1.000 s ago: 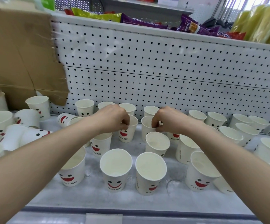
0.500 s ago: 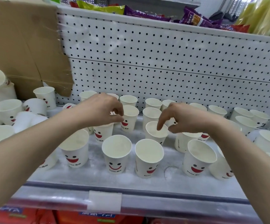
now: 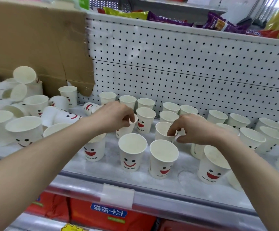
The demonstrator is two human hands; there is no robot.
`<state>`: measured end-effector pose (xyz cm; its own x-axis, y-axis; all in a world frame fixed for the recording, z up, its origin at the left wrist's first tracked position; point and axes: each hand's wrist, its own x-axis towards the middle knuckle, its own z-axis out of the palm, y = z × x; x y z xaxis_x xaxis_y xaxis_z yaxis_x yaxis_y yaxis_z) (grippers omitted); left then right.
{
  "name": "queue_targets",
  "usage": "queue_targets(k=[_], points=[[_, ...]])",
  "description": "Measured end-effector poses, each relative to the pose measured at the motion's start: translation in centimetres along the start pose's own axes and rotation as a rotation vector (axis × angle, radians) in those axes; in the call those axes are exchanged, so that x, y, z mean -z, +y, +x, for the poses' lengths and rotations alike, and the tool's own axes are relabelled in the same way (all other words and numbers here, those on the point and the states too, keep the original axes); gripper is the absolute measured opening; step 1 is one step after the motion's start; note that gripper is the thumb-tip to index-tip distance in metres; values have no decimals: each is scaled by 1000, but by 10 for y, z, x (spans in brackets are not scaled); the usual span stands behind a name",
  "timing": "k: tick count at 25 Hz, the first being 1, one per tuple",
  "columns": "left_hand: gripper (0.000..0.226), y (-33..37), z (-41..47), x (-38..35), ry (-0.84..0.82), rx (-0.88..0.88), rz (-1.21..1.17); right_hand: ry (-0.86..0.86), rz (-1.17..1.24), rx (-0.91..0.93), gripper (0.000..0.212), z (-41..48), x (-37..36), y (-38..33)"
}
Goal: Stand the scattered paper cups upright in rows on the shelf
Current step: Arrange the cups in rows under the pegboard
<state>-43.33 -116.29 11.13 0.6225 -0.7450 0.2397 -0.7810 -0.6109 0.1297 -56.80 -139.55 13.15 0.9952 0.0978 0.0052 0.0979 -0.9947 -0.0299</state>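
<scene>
White paper cups printed with red smiley faces stand upright in loose rows across the shelf [image 3: 135, 182]. My left hand [image 3: 113, 116] pinches the rim of a tilted cup [image 3: 126, 130] in the second row. My right hand [image 3: 195, 129] pinches the rim of another cup [image 3: 163, 130] just behind the front row, one finger inside it. In front stand three upright cups [image 3: 94, 150], [image 3: 132, 151], [image 3: 163, 158]. A heap of fallen cups [image 3: 18, 104] lies at the left, several on their sides.
A white pegboard [image 3: 185, 67] backs the shelf, with a brown cardboard sheet [image 3: 35, 44] covering its left part. Snack bags [image 3: 168, 19] lie on the shelf above. More upright cups [image 3: 252, 135] fill the right side. Red packages [image 3: 105, 217] sit on the shelf below.
Both hands moved from the back-row cups toward me and now pinch cups in the second row. The view has dropped back, showing the shelf edge and packages below.
</scene>
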Motion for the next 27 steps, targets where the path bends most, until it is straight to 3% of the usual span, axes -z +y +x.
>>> queue_targets(k=[3, 8, 10, 13, 15, 20, 24, 27], points=[[21, -8, 0, 4, -16, -4, -105, 56, 36, -13, 45, 9, 21, -4], [21, -65, 11, 38, 61, -33, -121, 170, -7, 13, 29, 75, 35, -42], [27, -97, 18, 51, 36, -22, -58, 127, -53, 15, 27, 110, 29, -60], [43, -135, 26, 52, -228, -5, 115, 34, -111, -26, 22, 154, 22, -81], [51, -152, 31, 43, -347, -88, 193, -34, -105, -92, 19, 174, 20, -94], [60, -157, 37, 29, -328, -345, 9, -157, -44, -168, 23, 178, 13, -114], [74, -149, 35, 27, -412, -404, -39, -240, -58, -172, 16, 171, 8, -119], [82, -142, 38, 24, -429, -446, -30, -256, -58, -181, 24, 168, 11, -120]])
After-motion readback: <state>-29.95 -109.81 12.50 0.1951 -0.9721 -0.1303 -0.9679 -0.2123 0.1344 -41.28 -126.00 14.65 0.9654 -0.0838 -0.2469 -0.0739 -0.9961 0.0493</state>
